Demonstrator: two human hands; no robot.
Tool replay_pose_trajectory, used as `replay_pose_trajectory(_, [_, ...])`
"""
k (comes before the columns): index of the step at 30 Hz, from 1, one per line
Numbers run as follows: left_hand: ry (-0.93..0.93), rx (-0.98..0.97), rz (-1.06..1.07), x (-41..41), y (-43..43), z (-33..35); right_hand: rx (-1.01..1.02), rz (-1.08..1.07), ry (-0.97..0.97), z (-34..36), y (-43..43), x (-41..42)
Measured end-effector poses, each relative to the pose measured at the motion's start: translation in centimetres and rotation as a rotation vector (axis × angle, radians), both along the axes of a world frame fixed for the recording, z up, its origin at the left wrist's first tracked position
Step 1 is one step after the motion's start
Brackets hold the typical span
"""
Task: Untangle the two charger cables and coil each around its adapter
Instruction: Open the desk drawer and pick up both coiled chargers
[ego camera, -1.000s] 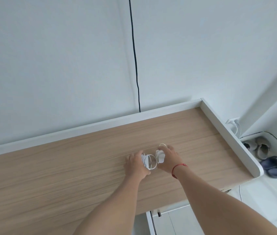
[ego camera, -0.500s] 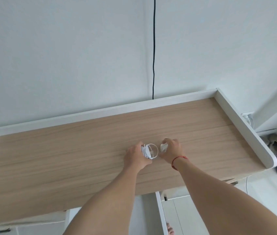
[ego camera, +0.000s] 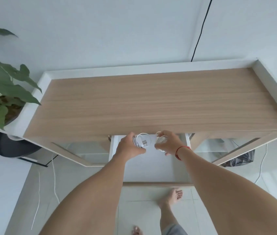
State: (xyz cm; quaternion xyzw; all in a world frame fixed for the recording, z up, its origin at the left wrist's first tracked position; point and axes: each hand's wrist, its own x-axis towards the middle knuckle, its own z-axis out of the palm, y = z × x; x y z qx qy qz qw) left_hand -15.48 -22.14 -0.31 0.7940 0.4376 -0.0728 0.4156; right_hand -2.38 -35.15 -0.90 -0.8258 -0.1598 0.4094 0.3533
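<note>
1. Both hands have left the table top and now hang over the open drawer.
2. Left hand: grip closed on a coiled charger.
3. Right hand: grip closed on the second coil.
4. Coiling looks done; stowing likely follows.

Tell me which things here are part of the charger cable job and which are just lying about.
Part of the job:
left hand
right hand
coiled white charger in the left hand
second coiled white cable in the right hand

Just lying about:
wooden desk
open white drawer
potted plant
black wall cable
</note>
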Motion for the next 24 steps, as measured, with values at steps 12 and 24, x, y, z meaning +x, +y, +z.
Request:
replay_pose_trajectory(12, [0.290, -0.013, -0.135, -5.3, -2.4, -11.3, -0.253, 0.197, -0.064, -11.2, -2.3, -7.1])
replay_pose_trajectory(24, [0.145, 0.441, -0.065, -8.3, -5.6, -9.2, -0.358, 0.254, -0.615, -8.0, -6.2, -12.3])
